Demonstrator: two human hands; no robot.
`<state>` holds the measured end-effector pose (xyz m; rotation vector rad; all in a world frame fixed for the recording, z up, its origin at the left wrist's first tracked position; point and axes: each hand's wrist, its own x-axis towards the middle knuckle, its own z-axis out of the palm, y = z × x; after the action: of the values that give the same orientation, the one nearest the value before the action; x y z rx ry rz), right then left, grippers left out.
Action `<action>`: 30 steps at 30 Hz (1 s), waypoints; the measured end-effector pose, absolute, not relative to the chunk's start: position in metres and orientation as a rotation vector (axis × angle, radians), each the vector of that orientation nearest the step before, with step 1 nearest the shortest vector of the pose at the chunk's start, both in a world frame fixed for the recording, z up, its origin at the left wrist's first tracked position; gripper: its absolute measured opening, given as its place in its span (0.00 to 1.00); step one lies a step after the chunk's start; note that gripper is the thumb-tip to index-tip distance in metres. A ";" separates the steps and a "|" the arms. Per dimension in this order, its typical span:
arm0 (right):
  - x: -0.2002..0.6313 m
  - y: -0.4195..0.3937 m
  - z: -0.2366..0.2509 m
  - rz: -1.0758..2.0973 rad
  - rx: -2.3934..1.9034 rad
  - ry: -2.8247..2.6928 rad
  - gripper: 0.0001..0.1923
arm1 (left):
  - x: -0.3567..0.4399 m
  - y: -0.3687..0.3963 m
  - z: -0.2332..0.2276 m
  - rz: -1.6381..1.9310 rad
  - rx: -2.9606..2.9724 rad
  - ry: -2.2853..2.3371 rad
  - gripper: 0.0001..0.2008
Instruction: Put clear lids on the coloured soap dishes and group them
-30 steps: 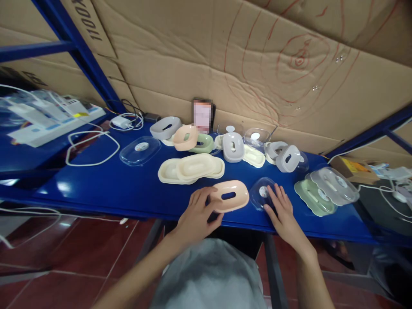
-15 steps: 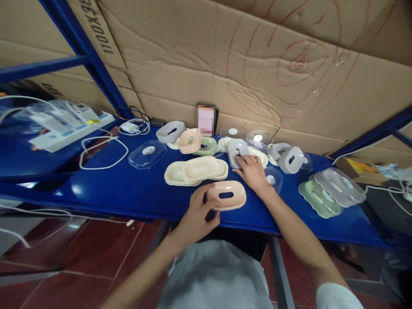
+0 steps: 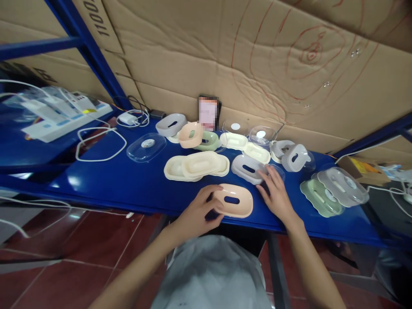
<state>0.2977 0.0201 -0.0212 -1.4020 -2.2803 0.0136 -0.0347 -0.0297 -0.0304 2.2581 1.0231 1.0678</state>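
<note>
Near the front edge of the table, my left hand (image 3: 203, 209) pinches the left end of a peach oval soap dish (image 3: 243, 206) with a slot in its base. Just behind it lies a grey soap dish (image 3: 240, 166) of the same shape, tilted a little. At that dish's right end, my right hand (image 3: 277, 194) has its thumb and fingers closed on the rim. Left of the grey dish, several cream oval trays (image 3: 201, 164) overlap in a pile. A clear lid (image 3: 278, 171) is partly covered by my right hand.
Along the back stand more grey, peach (image 3: 190, 135) and green (image 3: 209, 141) dishes, cream trays (image 3: 255, 152) and clear lids (image 3: 146, 147). Green and grey lidded boxes (image 3: 343, 186) lie right. A phone (image 3: 208, 112) leans on the cardboard; a power strip (image 3: 66, 122) sits left.
My right hand has drawn the grey soap dish toward me and slightly right, off the cream trays behind. My left hand keeps hold of the peach dish. The view has shifted slightly.
</note>
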 end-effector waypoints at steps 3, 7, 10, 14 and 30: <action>0.311 0.013 -0.023 0.020 -1.589 -2.258 0.39 | -0.035 -0.031 -0.028 1.050 2.261 1.022 0.07; 0.316 -0.018 -0.023 0.101 -1.704 -2.103 0.52 | -0.033 -0.030 -0.030 1.075 2.255 1.030 0.06; 0.314 -0.039 -0.017 0.272 -1.664 -2.122 0.52 | -0.030 -0.029 -0.034 1.111 2.263 1.094 0.05; 0.319 -0.047 -0.012 0.262 -1.554 -2.286 0.36 | -0.025 -0.028 -0.039 1.169 2.269 1.229 0.07; 0.239 0.032 0.031 -0.003 -1.149 -2.527 0.24 | -0.031 -0.036 -0.027 1.038 2.364 1.159 0.09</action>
<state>0.2392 0.0319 0.0315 -1.1486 -2.5267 -0.0030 -0.0308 -0.0360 -0.0275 2.3640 1.1592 1.0383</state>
